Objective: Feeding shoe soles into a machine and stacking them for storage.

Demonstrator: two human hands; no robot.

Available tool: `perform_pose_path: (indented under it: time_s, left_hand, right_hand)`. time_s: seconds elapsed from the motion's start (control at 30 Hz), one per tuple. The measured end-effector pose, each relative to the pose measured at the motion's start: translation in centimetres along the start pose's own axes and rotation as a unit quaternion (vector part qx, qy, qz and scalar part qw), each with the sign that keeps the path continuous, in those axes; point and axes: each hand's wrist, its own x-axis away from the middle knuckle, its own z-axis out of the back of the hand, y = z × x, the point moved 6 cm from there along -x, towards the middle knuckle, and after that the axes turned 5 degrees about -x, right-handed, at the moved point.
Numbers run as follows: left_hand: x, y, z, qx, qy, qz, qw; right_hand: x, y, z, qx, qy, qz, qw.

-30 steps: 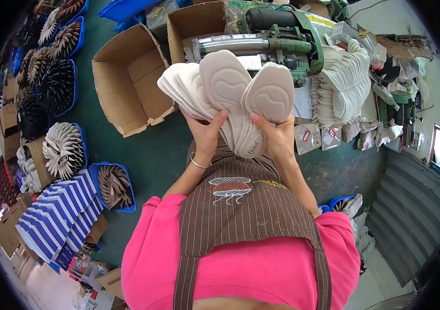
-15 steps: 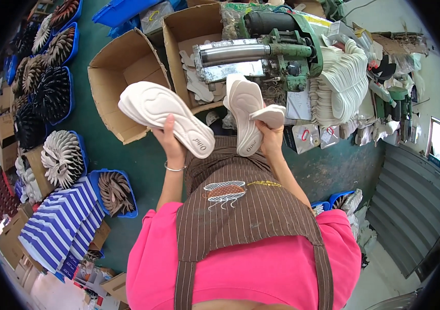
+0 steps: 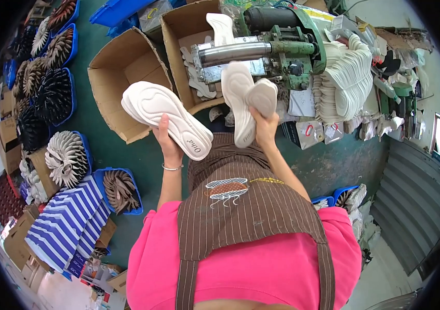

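Observation:
A small stack of white shoe insoles [image 3: 163, 108] is gripped by my left hand [image 3: 168, 142], its thumb laid across the top one and the heel end pointing toward me. Over on the right, my right hand [image 3: 266, 129] is closed around more white insoles [image 3: 238, 95], one long and upright, a shorter-looking bundle angled beside it. Their toe ends reach up to the near side of a green machine with a shiny metal roller [image 3: 235, 51]. Another white insole [image 3: 221, 27] shows just beyond the roller. The fingers of both hands are partly hidden behind the insoles.
Two open cardboard boxes [image 3: 107, 95] stand left of the machine, insoles lying in the one nearer it. A tall pile of white insoles [image 3: 351, 77] is at the right. Blue baskets with fanned insoles [image 3: 66, 160] line the left side.
An insole now shows beyond the roller, where none was visible before. My right hand has moved slightly up with its insoles, which have turned. My left hand has barely moved.

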Motion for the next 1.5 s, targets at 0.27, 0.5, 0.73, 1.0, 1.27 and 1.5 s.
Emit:
perform_pose_path:
  time_s: [0.27,0.5,0.73,1.0,1.27,1.5]
  left_hand:
    - [-0.3,-0.5,-0.5,0.012,-0.049,0.027,0.998]
    - [-0.1,-1.2,0.1,0.061,-0.070,0.061,0.994]
    - [0.1,-1.1,-1.0,0.053,-0.110,0.084,0.989]
    - [0.7,-1.5,-0.7,0.041,-0.119,0.077,0.989]
    - [1.4,-1.3,-2.8,0.072,-0.143,0.086,0.983]
    - [0.7,-2.4,-3.2,-0.114,-0.088,-0.056,0.988]
  right_hand:
    - [0.4,-4.2,-1.9,0.109,0.008,0.106,0.988]
    - [-3.7,-3.6,-3.7,0.107,-0.040,0.042,0.993]
    - [1.6,-2.7,-3.6,0.103,-0.120,0.111,0.981]
    - [-3.2,-2.7,-5.2,0.131,-0.207,-0.017,0.969]
    - [-4.8,0.3,-4.6,0.040,-0.106,-0.224,0.968]
    - [2.0,-7.4,-11.5,0.210,-0.279,0.007,0.937]
